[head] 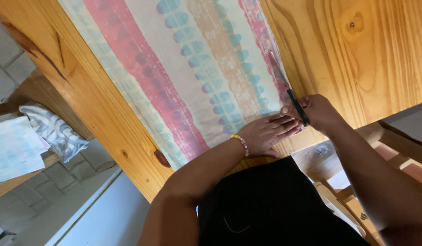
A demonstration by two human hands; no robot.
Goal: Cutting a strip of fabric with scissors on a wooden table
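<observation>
A pair of scissors (288, 91) is gripped by its dark handles in the closed right hand (318, 111), the blades laid along the edge of a printed cloth (192, 68) just ahead of the grip. The left hand (265, 134) is pressed flat and open on the cloth, right beside the handles. The cloth, striped in pink, orange and teal, is judged light, thin and limp, likely to slide on the smooth varnished wooden table (370, 54) unless held down close to the cut.

Soft, even daylight, faint glare on the wooden table (366, 54), slight blur, tilted view.
</observation>
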